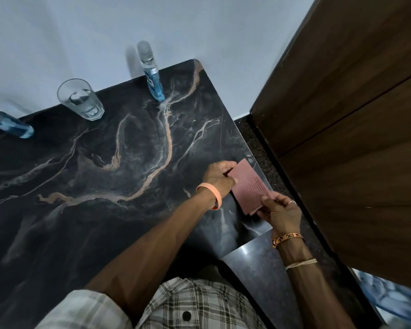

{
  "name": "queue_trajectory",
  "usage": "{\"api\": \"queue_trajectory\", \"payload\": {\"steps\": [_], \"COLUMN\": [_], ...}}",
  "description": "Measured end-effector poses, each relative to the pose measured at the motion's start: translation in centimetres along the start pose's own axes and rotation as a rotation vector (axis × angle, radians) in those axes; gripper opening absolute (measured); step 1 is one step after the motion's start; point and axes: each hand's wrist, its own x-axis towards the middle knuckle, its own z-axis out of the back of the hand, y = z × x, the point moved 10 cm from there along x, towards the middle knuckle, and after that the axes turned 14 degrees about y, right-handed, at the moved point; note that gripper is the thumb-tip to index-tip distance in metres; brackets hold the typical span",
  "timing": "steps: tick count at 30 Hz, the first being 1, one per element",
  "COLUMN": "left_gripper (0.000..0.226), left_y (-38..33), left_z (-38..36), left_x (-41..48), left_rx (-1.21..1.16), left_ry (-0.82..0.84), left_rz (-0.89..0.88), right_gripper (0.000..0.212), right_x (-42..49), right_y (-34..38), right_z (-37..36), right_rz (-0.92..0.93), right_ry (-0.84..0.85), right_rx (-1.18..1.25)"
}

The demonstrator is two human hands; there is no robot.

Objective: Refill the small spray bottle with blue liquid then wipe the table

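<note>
A folded pink cloth [248, 185] lies at the right edge of the black marbled table [93, 174]. My left hand [217, 175] pinches its far corner. My right hand [279, 211] pinches its near corner. A small clear-capped spray bottle [152, 74] with blue liquid in its lower part stands at the table's far edge by the wall. A larger bottle of blue liquid [12, 125] with a dark top stands at the far left.
An empty clear glass [81, 99] stands between the two bottles near the wall. A brown wooden cabinet [356, 115] rises just right of the table, with a narrow strip of dark floor [256, 141] between them.
</note>
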Motion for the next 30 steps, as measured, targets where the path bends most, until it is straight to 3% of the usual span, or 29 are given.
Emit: {"api": "queue_trajectory", "payload": {"steps": [7,13,26,30], "left_gripper": [0.061,0.055,0.05,0.042], "left_y": [2.3,3.1,3.2,3.8], "left_z": [-0.7,-0.4,-1.1,-0.2], "left_x": [0.1,0.1,-0.5,-1.9], "left_rx": [-0.052,0.005,-0.04,0.038], "left_ry": [-0.008,-0.127,0.012,0.003], "left_rz": [-0.012,0.0,-0.111,-0.129], "right_gripper": [0.017,0.016,0.055,0.058], "right_x": [1.0,0.9,0.6,-1.0], "right_y": [-2.4,-3.1,-1.1,-0.2], "right_z": [1.7,2.5,2.3,0.6], "right_rz": [-0.104,-0.104,-0.01,0.022], "right_ry": [-0.123,-0.162,-0.21,-0.143], "right_rx": [-0.105,-0.143,-0.504,-0.575]}}
